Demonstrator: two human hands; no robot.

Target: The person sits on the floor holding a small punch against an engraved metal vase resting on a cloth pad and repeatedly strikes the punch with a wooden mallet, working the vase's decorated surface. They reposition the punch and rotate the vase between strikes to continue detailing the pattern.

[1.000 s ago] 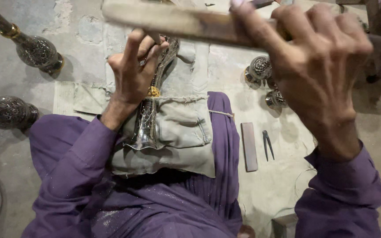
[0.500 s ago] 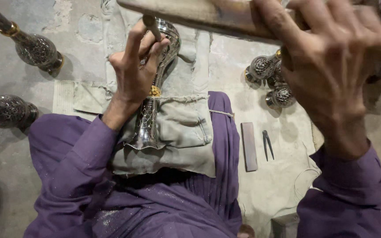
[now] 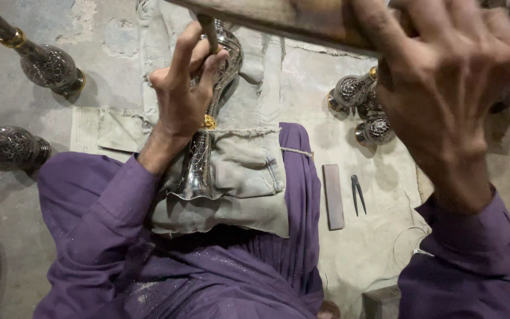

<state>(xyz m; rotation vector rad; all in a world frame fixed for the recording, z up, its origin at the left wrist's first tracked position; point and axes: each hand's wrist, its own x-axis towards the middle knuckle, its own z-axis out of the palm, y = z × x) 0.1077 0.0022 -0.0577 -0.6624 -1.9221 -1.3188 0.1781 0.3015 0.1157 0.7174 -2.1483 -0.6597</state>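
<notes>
Silvery engraved metal vase (image 3: 205,142) lies lengthwise on a grey cloth cushion (image 3: 249,177) across the person's purple-clad lap. Left hand (image 3: 181,97) pinches a thin chisel (image 3: 208,26) against the vase's bulb. Right hand (image 3: 450,88), raised close to the camera, grips a wooden mallet handle (image 3: 278,18). Similar vases (image 3: 364,106) stand on the floor nearby.
</notes>
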